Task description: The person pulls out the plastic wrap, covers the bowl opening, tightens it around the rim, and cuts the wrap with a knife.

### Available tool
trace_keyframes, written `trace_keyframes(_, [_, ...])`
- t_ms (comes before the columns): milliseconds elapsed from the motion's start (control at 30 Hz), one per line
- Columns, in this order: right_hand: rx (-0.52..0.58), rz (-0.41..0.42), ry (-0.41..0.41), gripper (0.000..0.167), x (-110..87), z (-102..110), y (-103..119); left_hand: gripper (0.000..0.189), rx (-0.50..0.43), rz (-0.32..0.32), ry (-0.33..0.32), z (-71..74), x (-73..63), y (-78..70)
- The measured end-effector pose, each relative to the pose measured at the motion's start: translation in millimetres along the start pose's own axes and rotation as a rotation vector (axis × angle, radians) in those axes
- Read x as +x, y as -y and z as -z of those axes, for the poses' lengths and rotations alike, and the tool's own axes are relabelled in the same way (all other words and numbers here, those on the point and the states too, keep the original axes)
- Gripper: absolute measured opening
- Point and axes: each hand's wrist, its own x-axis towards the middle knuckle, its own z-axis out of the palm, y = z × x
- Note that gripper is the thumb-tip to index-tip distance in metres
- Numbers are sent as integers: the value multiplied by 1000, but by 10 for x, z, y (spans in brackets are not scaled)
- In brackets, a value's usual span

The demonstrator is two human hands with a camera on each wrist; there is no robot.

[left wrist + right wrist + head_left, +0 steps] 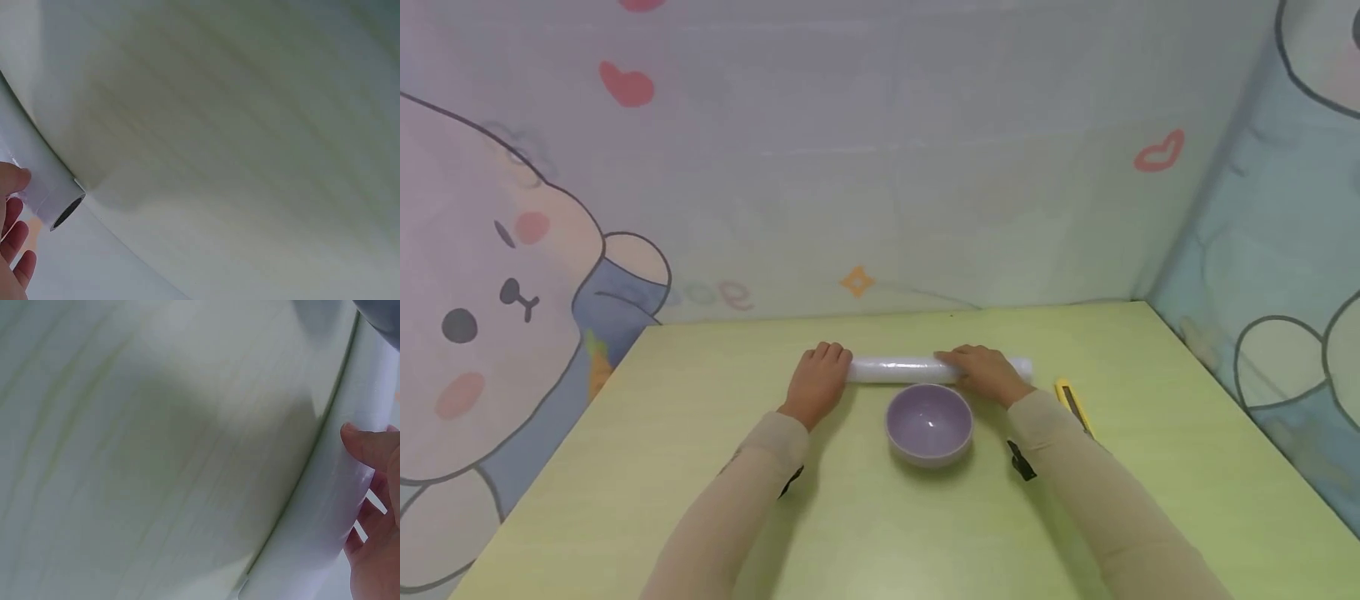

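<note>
A glossy white roll of cling film point(891, 370) lies crosswise on the table, behind a lilac bowl point(929, 423). My left hand point(820, 379) grips the roll near its left end, the thumb on the near side in the left wrist view, where the hollow core end point(67, 214) shows. Toward the other end, my right hand point(988, 372) holds the roll, and a short piece sticks out beyond it. The right wrist view shows that thumb point(369, 447) on the film and the fingers partly hidden behind the roll. The bowl stands upright between my forearms, with nothing inside it.
A yellow box cutter point(1072, 404) lies to the right of my right hand, partly covered by the sleeve. The pale green table point(700, 467) ends at a printed cloth backdrop point(925, 208) behind the roll, with more cloth along both sides.
</note>
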Motion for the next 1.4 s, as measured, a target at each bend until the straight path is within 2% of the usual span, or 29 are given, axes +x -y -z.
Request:
trace_keyframes(200, [-20,7,3,51,-20,-40,-32,11,9,-25,-27,0,-30,-20])
trace_keyframes(367, [-1,1,2,51,-20,-33,-36,11,-5,-2,5,67,-9,-36])
trace_keyframes(467, [2,-9,1,51,-1,-24,-38,12,-44,27,22,113,14,-30])
trace_keyframes(667, [-30,9,-28,50,4,1,-30,9,-180,51,-18,128,51,0])
trace_keyframes(767, [-32,8,-31,49,-4,6,-28,9,-230,63,-10,140,68,7])
trace_keyframes(933, [-52,-2,-21,49,-4,0,-23,9,-262,80,9,157,98,25])
trace_keyframes(1267, [-26,-44,34,50,-10,45,45,8,-295,82,-71,174,139,74])
trace_keyframes(1400, [-28,-65,46,52,-10,46,47,9,-335,115,-61,180,164,93])
